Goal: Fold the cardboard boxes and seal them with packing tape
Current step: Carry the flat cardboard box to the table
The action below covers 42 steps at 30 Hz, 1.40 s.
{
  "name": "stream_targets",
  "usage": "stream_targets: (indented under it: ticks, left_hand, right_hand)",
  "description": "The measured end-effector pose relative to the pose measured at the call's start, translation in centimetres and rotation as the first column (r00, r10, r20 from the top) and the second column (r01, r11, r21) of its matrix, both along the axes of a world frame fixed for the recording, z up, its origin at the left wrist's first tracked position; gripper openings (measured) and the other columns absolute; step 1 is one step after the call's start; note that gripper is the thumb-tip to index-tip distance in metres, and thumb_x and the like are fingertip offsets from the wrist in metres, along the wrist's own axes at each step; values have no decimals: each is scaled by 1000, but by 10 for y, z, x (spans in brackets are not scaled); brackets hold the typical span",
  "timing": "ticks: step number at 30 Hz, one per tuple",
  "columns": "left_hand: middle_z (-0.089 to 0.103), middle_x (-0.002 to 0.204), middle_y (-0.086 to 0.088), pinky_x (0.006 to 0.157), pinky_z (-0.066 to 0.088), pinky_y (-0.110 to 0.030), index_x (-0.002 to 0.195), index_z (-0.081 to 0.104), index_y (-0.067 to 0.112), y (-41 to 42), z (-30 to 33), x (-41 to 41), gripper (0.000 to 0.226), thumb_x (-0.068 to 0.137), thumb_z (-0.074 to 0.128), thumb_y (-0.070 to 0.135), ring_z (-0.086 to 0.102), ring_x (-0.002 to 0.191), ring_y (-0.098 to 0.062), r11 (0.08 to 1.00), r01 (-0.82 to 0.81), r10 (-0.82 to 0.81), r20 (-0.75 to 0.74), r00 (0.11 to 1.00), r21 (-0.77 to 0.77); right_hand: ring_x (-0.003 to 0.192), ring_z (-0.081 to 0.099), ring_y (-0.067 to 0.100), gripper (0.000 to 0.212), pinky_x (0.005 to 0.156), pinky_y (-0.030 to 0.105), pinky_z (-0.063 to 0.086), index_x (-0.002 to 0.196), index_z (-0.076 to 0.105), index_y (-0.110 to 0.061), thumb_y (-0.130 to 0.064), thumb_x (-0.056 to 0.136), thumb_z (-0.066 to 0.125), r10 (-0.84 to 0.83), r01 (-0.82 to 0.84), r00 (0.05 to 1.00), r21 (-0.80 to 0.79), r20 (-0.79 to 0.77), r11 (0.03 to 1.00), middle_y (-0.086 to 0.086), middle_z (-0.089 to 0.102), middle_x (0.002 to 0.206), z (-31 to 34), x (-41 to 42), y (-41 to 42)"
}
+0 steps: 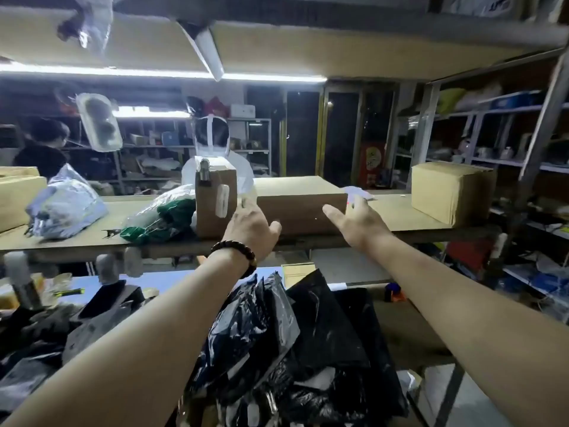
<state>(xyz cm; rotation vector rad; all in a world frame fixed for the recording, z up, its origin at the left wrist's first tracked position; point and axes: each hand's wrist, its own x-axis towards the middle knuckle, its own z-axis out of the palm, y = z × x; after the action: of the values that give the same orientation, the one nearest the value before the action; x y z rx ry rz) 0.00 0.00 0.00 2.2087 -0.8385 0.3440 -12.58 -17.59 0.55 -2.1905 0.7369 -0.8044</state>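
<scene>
Flat brown box (301, 204) on raised shelf (397, 217), between upright box (215, 201) and sealed box (446, 192). Left hand (251, 229), right hand (358, 224) spread, fingers straight, at box front; contact unclear.

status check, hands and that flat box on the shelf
Left hand and right hand open, at the flat box, no grip yet. Tall box crowds its left end.

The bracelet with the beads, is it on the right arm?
No, the bead bracelet sits on the left wrist, just below the left hand, while the right hand and its wrist are bare.
</scene>
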Motion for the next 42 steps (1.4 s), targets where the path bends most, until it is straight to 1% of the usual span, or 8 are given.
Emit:
stream_targets:
  ticks: [6,12,17,20,23,30,33,42]
  left_hand:
    - [57,126,-20,89,45,-37,131,40,2,-20,-4,27,55,96,65,37,57,109,-34,999,51,-49,-108,993,11]
    - [51,110,-6,84,41,-31,139,36,2,-28,1,22,70,95,65,48,51,100,-22,971,102,-110,-23,994,-218]
    - [59,110,-2,82,43,-33,119,42,14,-53,2,6,45,99,57,52,57,99,-21,912,153,-199,-84,977,-380]
    - [64,100,2,75,44,-28,117,45,16,-74,-1,-15,38,98,60,45,61,95,-22,862,217,-285,-83,955,-459]
    - [57,88,14,68,42,-18,115,43,21,-98,-4,-46,30,98,64,35,60,85,-14,803,320,-393,-43,918,-502]
    - [50,124,-4,99,44,-33,150,43,15,-180,-43,-145,60,96,62,34,51,111,-19,675,637,-691,-18,722,-373]
    - [46,133,-6,107,41,-32,158,33,18,-212,-68,-205,71,96,64,33,47,120,-17,578,739,-798,-52,600,-346]
    - [46,138,-3,101,41,-28,159,32,21,-272,-134,-409,72,98,64,39,45,115,-10,270,924,-959,-167,230,-272]
  right_hand:
    - [120,54,28,72,105,44,45,147,44,-17,-69,96,46,-60,59,998,100,5,993,5,57,136,1,31,-14]
    - [105,58,20,60,89,35,46,138,40,-18,-59,97,57,-65,43,970,95,234,994,2,59,122,-2,25,-21]
    - [104,64,25,53,91,37,50,121,46,-22,-59,90,68,-117,81,940,123,322,989,2,64,118,0,-18,-34]
    - [96,61,13,41,79,24,45,112,49,-20,-49,93,70,-145,108,911,115,386,987,-4,63,104,2,-60,-37]
    - [102,65,14,38,89,33,53,115,53,-21,-43,92,74,-223,194,876,112,428,975,-3,66,110,-8,-106,-47]
    - [117,64,6,46,97,26,52,139,59,-34,-44,95,67,-414,401,820,121,394,908,-7,64,133,-54,-241,-65]
    - [117,64,9,50,102,39,53,136,60,-38,-54,89,68,-583,559,722,183,372,809,-5,62,134,-80,-308,-66]
    - [118,61,5,64,106,36,50,156,40,-33,-39,98,66,-870,782,412,386,271,490,-16,63,134,-144,-499,-30]
